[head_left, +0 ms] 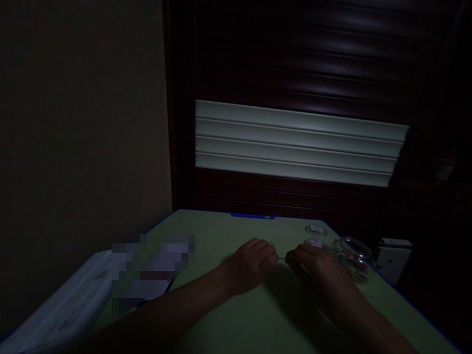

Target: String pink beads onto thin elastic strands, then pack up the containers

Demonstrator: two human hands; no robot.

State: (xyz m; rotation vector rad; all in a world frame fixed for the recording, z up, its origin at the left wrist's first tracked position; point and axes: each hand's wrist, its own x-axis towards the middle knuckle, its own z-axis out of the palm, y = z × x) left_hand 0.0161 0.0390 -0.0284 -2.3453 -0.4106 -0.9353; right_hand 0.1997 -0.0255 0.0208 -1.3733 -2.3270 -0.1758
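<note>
My left hand (255,265) is closed, its fingertips pinched over the light green table (236,319). Close to its right, my right hand (319,270) is also closed in a pinch. A short thin strand (282,258) spans the small gap between the two sets of fingertips; it is too dark and small to tell its kind. Just beyond my right hand, partly hidden by it, sits a small clear container (314,242) with pinkish contents. Beside that hand, a clear jar (359,263) holds many coloured loops, some yellow.
A round clear lid (316,231) with a label lies near the far right edge. At the left are a blurred-out sheet (155,270) and a long whitish wrapped bundle (70,295). A white box (394,260) stands past the right edge. Dark slatted doors (295,196) close off the back.
</note>
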